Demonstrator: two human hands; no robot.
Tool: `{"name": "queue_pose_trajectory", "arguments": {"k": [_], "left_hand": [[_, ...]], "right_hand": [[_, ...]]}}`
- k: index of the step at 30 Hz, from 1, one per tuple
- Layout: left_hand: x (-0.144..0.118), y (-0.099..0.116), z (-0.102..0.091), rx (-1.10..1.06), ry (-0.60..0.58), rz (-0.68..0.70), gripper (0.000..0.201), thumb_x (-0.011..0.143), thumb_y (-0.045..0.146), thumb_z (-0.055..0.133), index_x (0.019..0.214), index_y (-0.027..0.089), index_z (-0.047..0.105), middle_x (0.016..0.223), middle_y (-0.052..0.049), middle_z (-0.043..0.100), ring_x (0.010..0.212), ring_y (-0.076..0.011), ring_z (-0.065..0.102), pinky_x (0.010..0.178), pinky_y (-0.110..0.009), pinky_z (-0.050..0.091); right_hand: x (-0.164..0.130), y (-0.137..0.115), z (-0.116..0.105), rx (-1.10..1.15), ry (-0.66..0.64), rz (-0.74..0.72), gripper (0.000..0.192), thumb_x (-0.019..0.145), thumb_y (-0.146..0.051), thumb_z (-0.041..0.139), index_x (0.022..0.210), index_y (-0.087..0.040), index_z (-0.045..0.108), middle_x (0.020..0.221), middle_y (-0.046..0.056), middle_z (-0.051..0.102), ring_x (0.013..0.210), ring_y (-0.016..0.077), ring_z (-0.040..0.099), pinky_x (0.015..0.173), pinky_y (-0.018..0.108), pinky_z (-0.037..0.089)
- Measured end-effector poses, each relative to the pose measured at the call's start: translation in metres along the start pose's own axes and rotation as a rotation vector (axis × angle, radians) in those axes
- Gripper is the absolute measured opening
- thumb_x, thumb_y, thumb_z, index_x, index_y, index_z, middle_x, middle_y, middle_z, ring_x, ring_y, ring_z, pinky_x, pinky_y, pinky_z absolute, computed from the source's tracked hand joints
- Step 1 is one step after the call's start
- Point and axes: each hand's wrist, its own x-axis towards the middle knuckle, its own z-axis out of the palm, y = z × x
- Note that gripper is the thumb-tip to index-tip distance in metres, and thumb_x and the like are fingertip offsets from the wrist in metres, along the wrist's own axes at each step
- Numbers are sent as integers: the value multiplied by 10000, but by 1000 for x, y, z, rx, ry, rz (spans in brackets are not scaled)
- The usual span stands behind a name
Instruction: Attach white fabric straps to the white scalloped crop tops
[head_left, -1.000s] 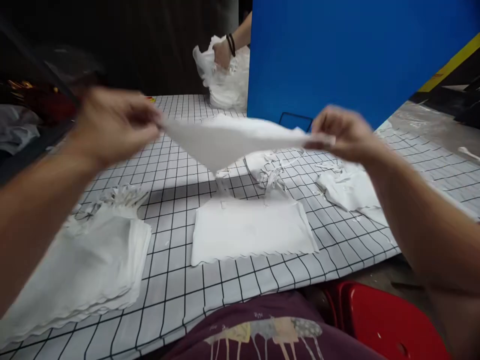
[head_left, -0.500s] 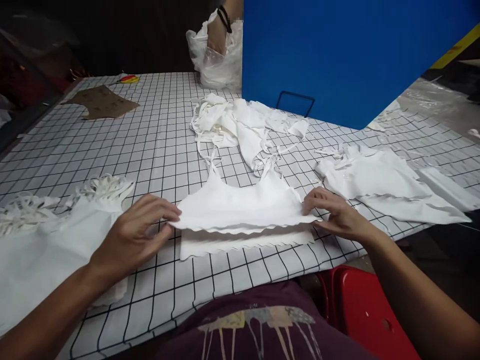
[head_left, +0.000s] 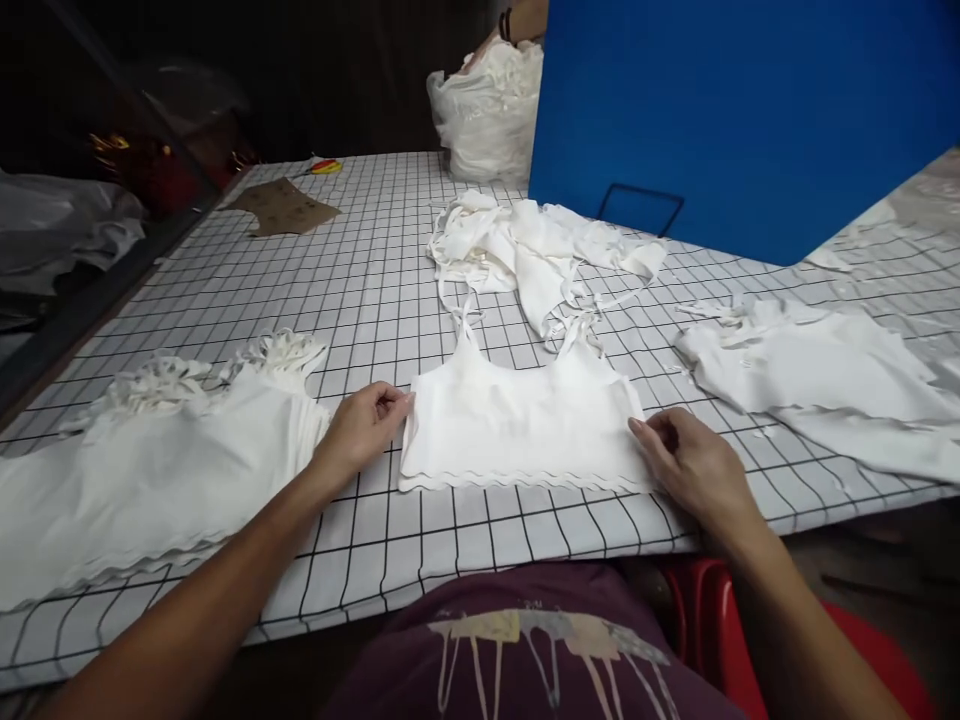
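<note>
A white camisole top (head_left: 525, 425) with thin straps and a wavy hem lies flat in front of me, straps pointing away. My left hand (head_left: 367, 425) pinches its left side edge between thumb and fingers. At the opposite side edge, my right hand (head_left: 686, 460) is closed with thumb and fingertips on the fabric. To the left rests a neat stack of similar white tops (head_left: 187, 460), its straps bunched at the far end. Beyond the camisole sits a loose heap of white garments (head_left: 532, 245), touching or close to its straps.
More white pieces (head_left: 810, 360) lie on the right. A blue board (head_left: 720, 120) stands at the back, beside a plastic bag of white cloth (head_left: 491, 115) with another person's arm above. A brown pattern piece (head_left: 285, 207) and scissors (head_left: 325, 166) lie far left on the gridded tablecloth (head_left: 360, 230).
The camisole's raised lower edge has come down and now lies flat over the layer beneath. Both hands have shifted to its side edges. The view has turned slightly left.
</note>
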Motion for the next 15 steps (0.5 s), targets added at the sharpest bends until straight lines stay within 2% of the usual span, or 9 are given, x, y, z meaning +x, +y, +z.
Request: {"name": "queue_pose_trajectory", "arguments": {"k": [5,8,13,15], "left_hand": [[22,9,12,160,-54,-97,338,755,515,697,746,187,618,649,8,576,573,-146,471,539,-248,343],[26,10,14,114,-57,-98,314,730,479,699,730,190,577,617,30,530,548,-128,447,528,-240,333],[22,8,12,12,46,-17,279,723,439,700,739,192,570,632,29,517,562,-121,453,530,-229,353],[18,10,12,4,96,25,265,745,427,688,750,196,561,654,26,516,568,-118,455,528,-226,358]], "right_hand": [[6,-1,10,-23,88,64,384,871,-587,560,757,-220,565,684,14,633,626,188,562,586,305,368],[7,1,13,51,109,43,328,886,-516,556,749,-219,584,664,5,614,606,170,536,588,300,378],[5,5,14,208,218,-20,278,893,-467,567,808,-210,630,821,38,656,724,183,576,696,308,438],[3,4,12,244,221,8,286,907,-472,554,802,-212,614,782,28,638,691,174,560,671,297,430]]}}
